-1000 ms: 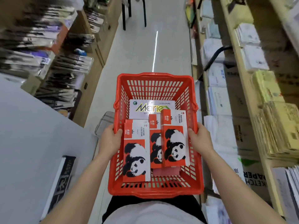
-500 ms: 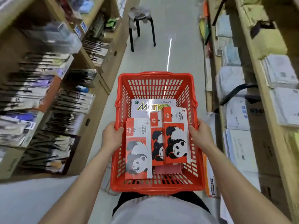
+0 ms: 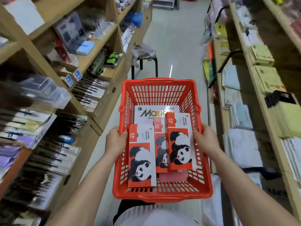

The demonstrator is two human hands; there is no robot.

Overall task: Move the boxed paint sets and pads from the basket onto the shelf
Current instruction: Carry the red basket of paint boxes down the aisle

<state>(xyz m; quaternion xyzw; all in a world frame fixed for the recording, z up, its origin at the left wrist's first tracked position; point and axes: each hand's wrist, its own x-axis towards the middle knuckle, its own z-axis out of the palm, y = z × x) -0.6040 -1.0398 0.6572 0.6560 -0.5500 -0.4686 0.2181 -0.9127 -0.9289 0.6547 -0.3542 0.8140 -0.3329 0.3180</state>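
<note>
Head view, red slatted plastic basket (image 3: 160, 92) held level over the aisle, left hand (image 3: 114, 141) and right hand (image 3: 206, 141) each clamped on a side rim, inside it three red-and-white panda boxes (image 3: 141, 156) printed "WATER COLOUR", long axes running away from the person, overlapping a white "Marie's" paint box (image 3: 149, 114) lying crosswise at the basket's far end

The person's two forearms were bare from the picture's lower edge up to the wrists, with no sleeve, watch or band showing on either. The left hand (image 3: 116, 142) and the right hand (image 3: 205, 141) wore no gloves or rings. Near the bottom edge, a white garment (image 3: 156, 216) covered the torso, and a dark garment (image 3: 130, 207) showed just beyond it.
</note>
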